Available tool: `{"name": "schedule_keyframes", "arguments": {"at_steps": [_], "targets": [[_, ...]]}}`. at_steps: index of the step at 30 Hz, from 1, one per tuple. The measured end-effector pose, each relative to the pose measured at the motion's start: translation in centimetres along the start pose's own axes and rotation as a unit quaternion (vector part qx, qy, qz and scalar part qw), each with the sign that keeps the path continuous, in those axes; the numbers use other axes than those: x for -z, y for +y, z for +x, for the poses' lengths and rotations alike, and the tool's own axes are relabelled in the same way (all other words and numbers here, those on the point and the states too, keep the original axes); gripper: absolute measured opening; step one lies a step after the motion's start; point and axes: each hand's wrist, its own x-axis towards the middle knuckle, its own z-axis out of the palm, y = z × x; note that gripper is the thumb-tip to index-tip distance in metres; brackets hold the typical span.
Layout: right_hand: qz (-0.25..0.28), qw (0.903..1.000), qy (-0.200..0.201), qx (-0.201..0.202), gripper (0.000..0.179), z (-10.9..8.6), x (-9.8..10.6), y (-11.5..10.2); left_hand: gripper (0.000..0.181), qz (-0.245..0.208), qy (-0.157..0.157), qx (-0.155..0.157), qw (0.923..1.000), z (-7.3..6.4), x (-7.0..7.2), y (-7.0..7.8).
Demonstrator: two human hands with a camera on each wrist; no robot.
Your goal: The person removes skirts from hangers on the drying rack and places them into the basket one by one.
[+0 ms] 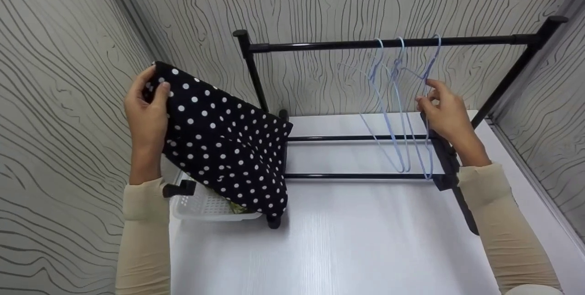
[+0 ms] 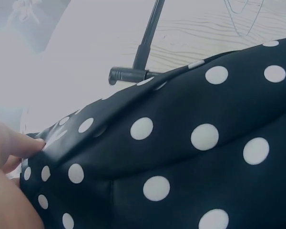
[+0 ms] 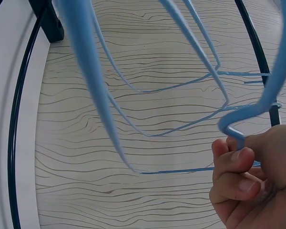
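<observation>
Black cloth with white polka dots (image 1: pixel 228 148) hangs from my left hand (image 1: pixel 148 112), thumb on the near face and fingers behind its upper left corner. It slopes down to the right, over the left end of the rack. My right hand (image 1: pixel 445 109) pinches the rightmost blue wire hanger (image 1: pixel 432 59) just under its hook. That hook still loops over the black rail (image 1: pixel 315 46). In the right wrist view, curled fingertips (image 3: pixel 240 160) meet the hanger's bent wire (image 3: pixel 257 110). Two more blue hangers (image 1: pixel 388 123) hang just left of it.
The black rack stands on a white table (image 1: pixel 329 249), with two lower crossbars (image 1: pixel 356 176) between its feet. A white plastic basket (image 1: pixel 196 208) sits at the left, partly hidden behind the cloth. Walls with a wood-line pattern (image 1: pixel 315 7) enclose the back and sides.
</observation>
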Motion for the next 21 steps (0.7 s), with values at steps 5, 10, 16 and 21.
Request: {"name": "schedule_keyframes", "arguments": {"at_steps": [5,10,16,21], "targets": [[-0.008,0.9999,0.0,-0.011,0.064,0.0,0.0,-0.1,0.04,0.01,0.018,0.0,0.9998,0.6,0.9,-0.1],[-0.017,0.9996,0.001,-0.022,0.066,-0.2,0.0,0.0,0.039,0.017,0.04,-0.001,0.9991,0.9,1.6,0.5],[-0.026,0.9993,0.006,-0.027,0.065,-0.3,-0.3,0.3,0.038,0.026,0.061,-0.008,0.9978,1.2,2.2,1.3],[-0.037,0.9992,0.013,-0.011,0.063,-0.4,-0.6,0.4,0.035,0.05,0.068,-0.062,0.9945,1.5,2.3,0.5]]}}
